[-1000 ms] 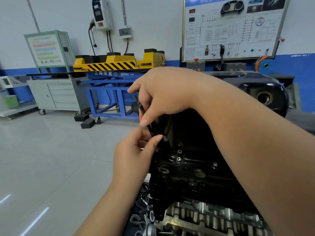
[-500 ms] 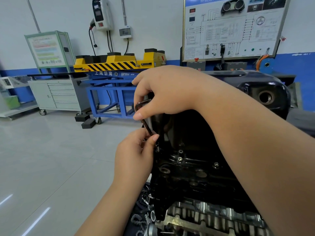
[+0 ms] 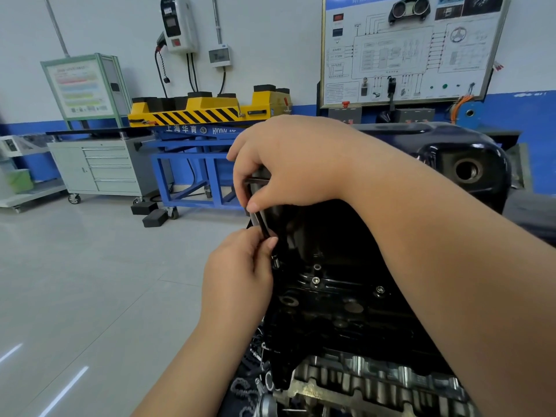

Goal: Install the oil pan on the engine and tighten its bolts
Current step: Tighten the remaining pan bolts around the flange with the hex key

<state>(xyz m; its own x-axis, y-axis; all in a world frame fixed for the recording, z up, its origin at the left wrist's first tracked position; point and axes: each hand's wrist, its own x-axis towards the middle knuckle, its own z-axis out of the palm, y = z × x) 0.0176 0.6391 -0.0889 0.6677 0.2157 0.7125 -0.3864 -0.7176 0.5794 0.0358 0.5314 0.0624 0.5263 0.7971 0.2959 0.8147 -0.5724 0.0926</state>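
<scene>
Black oil pan [image 3: 481,145] sits on engine [image 3: 346,320]. Right hand [image 3: 288,164] grips bent top of key [image 3: 261,224], left hand [image 3: 237,275] pinches stem, tip at bolt [image 3: 275,261] on pan's left edge. Key looks hard, thin, may slip: hold bend

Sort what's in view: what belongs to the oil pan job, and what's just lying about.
Job: oil pan, engine, bolts, hex key gripped by left hand and right hand.
Lying about: yellow lift, drawer cabinet, wiring board, wall charger, chain.
</scene>
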